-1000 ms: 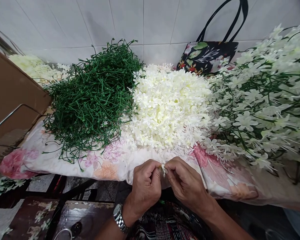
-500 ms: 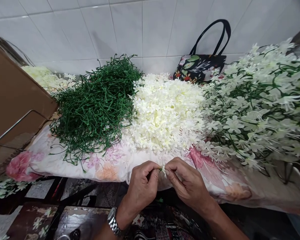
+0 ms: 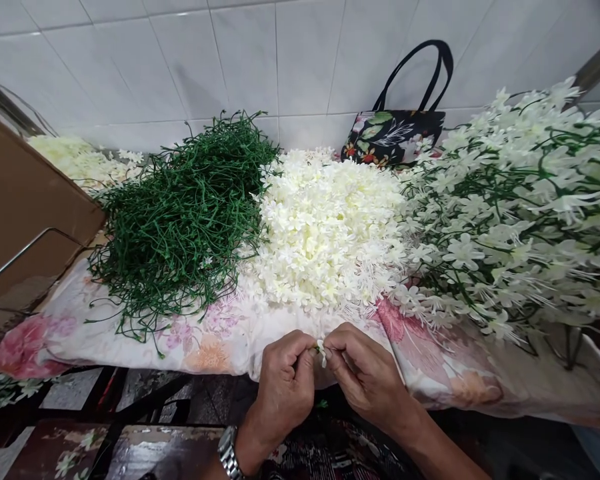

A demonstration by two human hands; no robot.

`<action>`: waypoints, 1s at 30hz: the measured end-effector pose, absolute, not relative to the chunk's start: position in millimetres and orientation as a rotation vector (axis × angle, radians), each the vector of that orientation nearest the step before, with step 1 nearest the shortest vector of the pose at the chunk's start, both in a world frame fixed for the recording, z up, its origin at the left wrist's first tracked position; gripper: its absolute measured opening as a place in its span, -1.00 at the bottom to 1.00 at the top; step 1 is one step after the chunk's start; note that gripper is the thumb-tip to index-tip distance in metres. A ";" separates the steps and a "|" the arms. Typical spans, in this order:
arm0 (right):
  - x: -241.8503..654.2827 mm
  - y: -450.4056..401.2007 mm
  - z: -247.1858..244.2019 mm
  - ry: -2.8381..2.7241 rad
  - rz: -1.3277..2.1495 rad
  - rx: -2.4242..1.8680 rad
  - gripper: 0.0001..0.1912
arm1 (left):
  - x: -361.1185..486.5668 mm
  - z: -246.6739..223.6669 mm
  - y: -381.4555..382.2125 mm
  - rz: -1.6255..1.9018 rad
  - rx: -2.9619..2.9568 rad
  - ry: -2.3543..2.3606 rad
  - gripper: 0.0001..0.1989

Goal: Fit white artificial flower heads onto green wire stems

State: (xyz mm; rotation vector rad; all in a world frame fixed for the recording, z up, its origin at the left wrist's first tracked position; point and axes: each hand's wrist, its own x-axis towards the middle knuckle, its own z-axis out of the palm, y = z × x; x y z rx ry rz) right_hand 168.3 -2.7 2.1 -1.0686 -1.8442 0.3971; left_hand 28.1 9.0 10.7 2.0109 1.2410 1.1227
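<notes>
Close together at the cloth's front edge, both my hands are closed in a pinch. Between their fingertips is a small white artificial flower (image 3: 322, 352). My left hand (image 3: 286, 380) grips a green stem at the flower's left side, most of it hidden by the fingers. My right hand (image 3: 367, 373) pinches the flower from the right. Just beyond them lies a heap of loose white artificial blossoms (image 3: 325, 233). To its left is a tangled pile of green plastic stems (image 3: 180, 220). Assembled white flower sprays (image 3: 520, 220) are massed on the right.
A flowered cloth (image 3: 280, 353) covers the work surface. Behind the blossoms, a black floral bag (image 3: 393, 137) leans on the tiled wall (image 3: 240, 67). At the left stands a cardboard box (image 3: 30, 200) with a metal wire bar. More pale blossoms (image 3: 75, 160) lie behind the stems.
The camera view has shifted slightly, so the surroundings sit a little further left. Both hands keep their pinch, and the white flower between them has turned slightly.
</notes>
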 end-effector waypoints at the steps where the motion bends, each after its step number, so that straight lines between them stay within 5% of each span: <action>1: 167.9 -2.9 1.3 -1.842 0.402 -1.072 -0.86 | 28.4 10.8 8.9 1.128 2.012 1.239 -0.75; 30: 176.9 -9.5 20.8 -1.786 0.607 -1.157 -0.88 | 22.8 7.5 4.7 1.304 2.211 1.111 -0.81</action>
